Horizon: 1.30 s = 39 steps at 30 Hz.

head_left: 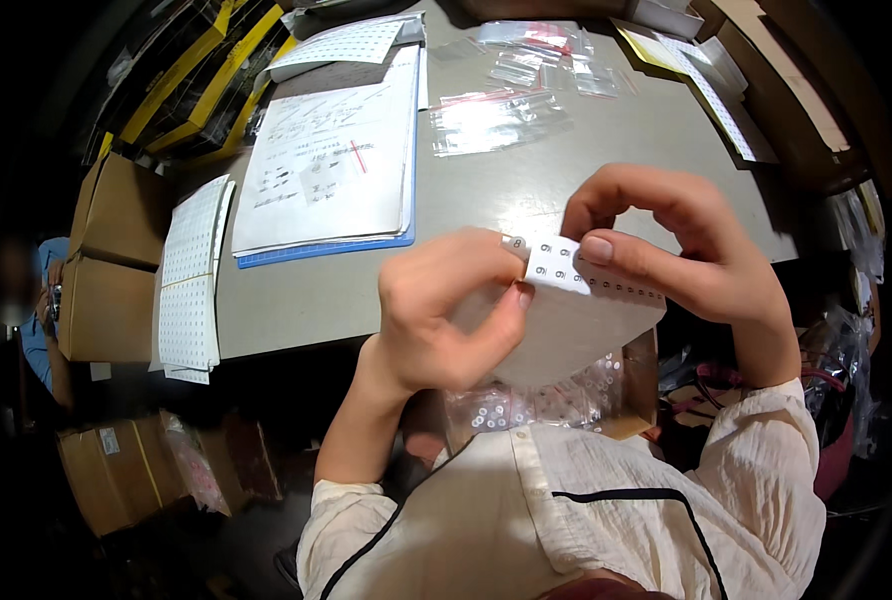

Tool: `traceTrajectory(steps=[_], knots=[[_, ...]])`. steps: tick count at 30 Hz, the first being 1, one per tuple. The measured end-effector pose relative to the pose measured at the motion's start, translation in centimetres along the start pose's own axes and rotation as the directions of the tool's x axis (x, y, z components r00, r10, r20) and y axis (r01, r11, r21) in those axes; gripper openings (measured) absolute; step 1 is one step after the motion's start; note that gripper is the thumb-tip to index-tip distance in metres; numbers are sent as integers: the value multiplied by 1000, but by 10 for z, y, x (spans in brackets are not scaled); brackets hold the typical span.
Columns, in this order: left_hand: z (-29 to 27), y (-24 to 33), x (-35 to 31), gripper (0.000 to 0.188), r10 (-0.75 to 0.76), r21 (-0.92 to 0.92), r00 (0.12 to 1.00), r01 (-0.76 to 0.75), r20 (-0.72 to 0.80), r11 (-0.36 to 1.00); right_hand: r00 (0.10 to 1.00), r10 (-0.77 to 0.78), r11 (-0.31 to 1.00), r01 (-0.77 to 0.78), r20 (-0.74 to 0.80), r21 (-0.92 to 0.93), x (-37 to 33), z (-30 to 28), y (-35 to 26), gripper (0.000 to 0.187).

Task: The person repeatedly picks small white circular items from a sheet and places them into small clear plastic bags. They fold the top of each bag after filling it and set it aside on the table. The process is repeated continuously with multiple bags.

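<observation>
Both hands are raised over the near edge of the table, at a sheet of small printed stickers (563, 262). My left hand (446, 310) pinches its left end between thumb and index finger. My right hand (671, 245) presses its thumb on the printed face, with the fingers curled behind. A pale, plain sheet (581, 335) hangs below the printed strip; whether it is the folded back of the same sheet I cannot tell. Under the hands, a cardboard box (644, 385) holds clear bags (526, 400) of small white round pieces.
Handwritten papers (316, 170) lie on a blue clipboard (326, 257). More sticker sheets (194, 280) sit at the table's left edge. Clear zip bags (496, 122) are spread at the back. Cartons (116, 250) stand left, near another person's blue sleeve (41, 340).
</observation>
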<state>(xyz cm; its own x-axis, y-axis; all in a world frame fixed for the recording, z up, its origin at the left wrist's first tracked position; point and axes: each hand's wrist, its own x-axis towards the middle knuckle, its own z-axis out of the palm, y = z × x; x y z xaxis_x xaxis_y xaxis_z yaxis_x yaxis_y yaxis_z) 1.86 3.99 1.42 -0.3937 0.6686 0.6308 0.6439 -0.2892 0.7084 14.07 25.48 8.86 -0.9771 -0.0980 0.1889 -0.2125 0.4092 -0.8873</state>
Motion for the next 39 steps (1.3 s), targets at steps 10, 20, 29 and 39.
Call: traceTrajectory(steps=[10,20,29,39], knots=[[19,3,-7,11,-356,-196,930,335,-85,922,977,-173,957,137,-122,-257,-14,12,6,18],[19,10,-7,18,-406,-252,905,366,-129,896,961,-239,935,188,-142,-301,-25,30,21,33],[13,7,-8,9,-230,27,969,233,-87,972,953,-274,927,225,-133,-299,-23,5,20,31],[22,10,3,11,-88,142,996,91,-27,986,961,-270,806,258,56,-532,18,10,9,16]])
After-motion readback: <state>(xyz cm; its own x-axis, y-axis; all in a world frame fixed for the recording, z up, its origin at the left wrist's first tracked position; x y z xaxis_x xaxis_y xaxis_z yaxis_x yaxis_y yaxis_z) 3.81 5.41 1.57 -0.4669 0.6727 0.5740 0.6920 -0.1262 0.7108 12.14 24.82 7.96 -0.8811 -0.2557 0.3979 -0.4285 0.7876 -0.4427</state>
